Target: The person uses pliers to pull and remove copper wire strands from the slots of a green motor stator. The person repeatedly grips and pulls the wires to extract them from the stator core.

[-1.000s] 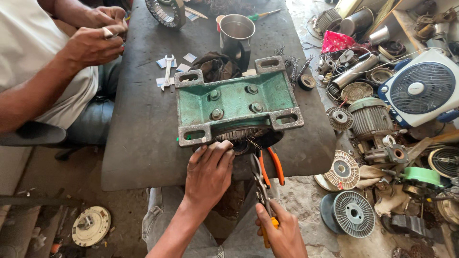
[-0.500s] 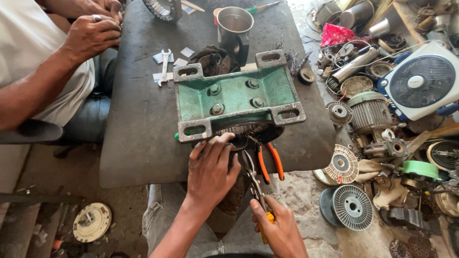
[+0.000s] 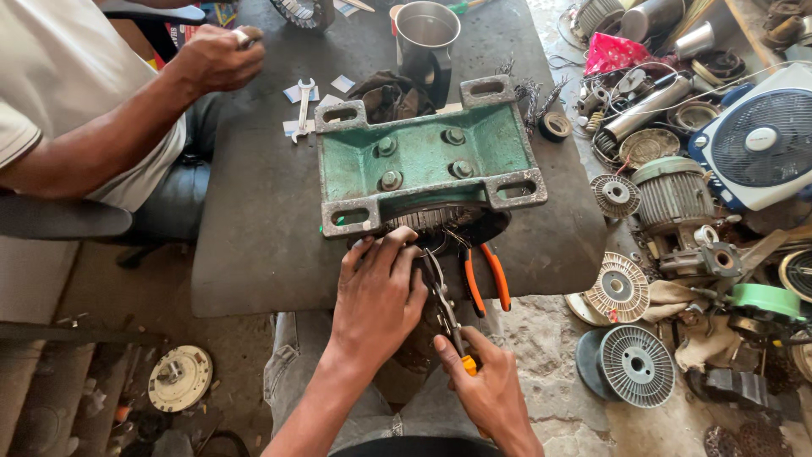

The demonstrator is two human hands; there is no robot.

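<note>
At the far left sits a co-worker in a pale shirt, whose raised hand (image 3: 216,57) pinches a small object too little to make out; below it, on the floor, lies a round white disc (image 3: 179,377). A small spanner (image 3: 304,95) and some scraps of paper rest on the dark worktable (image 3: 254,220) near that hand. In the middle of the table stands a green cast motor base (image 3: 427,156) with four bolts and slotted feet, the motor's windings showing under its near edge, and a steel cup (image 3: 427,34) stands behind it. The person's left hand (image 3: 378,296) lies flat with fingers curled against the windings at the base's near edge, pressing there rather than closed around anything. Just beside it, the right hand (image 3: 486,385) is wrapped tight round the yellow handle of a slim tool (image 3: 444,305), whose metal tip points up toward the windings. Orange-handled pliers (image 3: 484,275) lie loose on the table edge to the right. Farther right, the ground is crowded with rotors, fan covers, a grey motor (image 3: 672,195) and a white fan (image 3: 761,135).
</note>
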